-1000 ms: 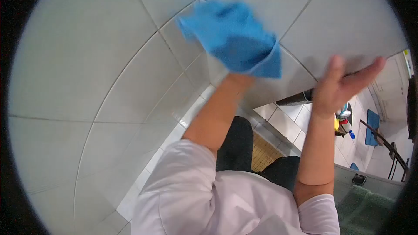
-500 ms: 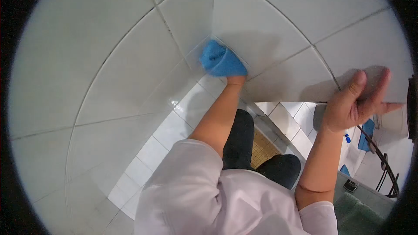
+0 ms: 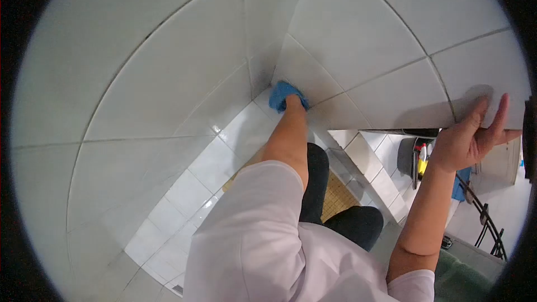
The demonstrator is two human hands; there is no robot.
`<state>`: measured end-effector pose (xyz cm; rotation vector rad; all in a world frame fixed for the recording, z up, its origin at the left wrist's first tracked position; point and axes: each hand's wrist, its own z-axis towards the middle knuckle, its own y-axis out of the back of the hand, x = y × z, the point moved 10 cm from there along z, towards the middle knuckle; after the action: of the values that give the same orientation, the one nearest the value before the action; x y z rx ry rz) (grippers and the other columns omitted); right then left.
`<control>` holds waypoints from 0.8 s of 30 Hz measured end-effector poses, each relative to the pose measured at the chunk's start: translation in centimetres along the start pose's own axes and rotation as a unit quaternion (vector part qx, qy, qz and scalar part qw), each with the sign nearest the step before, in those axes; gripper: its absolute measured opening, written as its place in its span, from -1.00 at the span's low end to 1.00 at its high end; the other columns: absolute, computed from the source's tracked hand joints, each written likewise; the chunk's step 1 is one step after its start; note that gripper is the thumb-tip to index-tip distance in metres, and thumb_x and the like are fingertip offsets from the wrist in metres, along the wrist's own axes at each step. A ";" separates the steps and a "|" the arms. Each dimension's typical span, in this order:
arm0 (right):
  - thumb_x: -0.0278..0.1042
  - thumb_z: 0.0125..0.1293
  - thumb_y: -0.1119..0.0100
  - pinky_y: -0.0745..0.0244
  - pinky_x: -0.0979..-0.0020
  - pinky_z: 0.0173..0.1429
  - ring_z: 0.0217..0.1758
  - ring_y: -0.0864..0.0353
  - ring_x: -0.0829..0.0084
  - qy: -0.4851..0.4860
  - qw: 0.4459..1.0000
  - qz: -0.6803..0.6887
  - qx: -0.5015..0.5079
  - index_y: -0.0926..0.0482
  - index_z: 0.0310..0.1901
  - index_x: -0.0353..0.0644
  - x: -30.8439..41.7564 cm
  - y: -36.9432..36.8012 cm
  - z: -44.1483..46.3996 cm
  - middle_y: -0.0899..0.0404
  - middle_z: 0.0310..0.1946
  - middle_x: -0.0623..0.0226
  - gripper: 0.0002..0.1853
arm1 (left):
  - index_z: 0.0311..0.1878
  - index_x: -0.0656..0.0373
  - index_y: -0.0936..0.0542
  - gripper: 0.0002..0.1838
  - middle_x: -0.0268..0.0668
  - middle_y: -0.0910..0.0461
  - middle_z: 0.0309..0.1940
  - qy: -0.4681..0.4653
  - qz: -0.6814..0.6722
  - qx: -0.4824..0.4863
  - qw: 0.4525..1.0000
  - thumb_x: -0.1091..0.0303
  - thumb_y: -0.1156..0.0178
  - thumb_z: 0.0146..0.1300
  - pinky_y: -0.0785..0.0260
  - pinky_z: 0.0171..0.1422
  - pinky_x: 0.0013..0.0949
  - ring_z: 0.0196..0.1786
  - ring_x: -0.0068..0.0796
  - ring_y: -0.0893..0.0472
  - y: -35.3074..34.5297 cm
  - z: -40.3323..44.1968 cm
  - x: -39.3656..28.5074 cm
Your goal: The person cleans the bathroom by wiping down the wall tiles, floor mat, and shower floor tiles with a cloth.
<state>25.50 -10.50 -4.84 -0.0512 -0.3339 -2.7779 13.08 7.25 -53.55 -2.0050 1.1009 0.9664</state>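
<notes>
Low in the corner where the tiled walls meet the floor, my left hand (image 3: 293, 101) holds a blue cloth (image 3: 279, 96) against the tiles. The cloth covers most of the fingers. My right hand (image 3: 463, 142) rests at the edge of the right tiled wall (image 3: 386, 100), with its fingers spread and nothing held in them.
White floor tiles (image 3: 196, 184) run along the left wall (image 3: 134, 179). Below me lies a yellowish mat (image 3: 337, 197) by my dark-clothed legs (image 3: 352, 226). Beyond the right wall are a grey container (image 3: 406, 156) with bottles, dark cables (image 3: 485, 218) and a green cloth-like surface (image 3: 461, 279).
My left hand has moved the blue cloth down the corner to near the floor. My right hand has stayed at the wall edge, and the view has shifted slightly.
</notes>
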 end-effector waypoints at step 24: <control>-0.55 0.24 0.10 0.03 0.37 0.32 0.17 -0.25 0.34 0.072 0.989 -0.127 0.027 -0.45 -0.01 -0.18 0.2 -0.1 -1.0 -0.12 0.18 0.10 -0.71 | 0.09 0.03 -0.34 -0.55 -0.31 -0.36 0.08 0.500 -0.215 0.132 0.829 0.01 0.26 0.25 -0.04 0.25 -0.28 0.19 -0.35 -0.26 -3.3 -10.3 9.7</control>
<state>25.29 -10.75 -5.83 0.2182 -0.4044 -2.9993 22.65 -3.42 -55.68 -2.3693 1.0786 -0.5512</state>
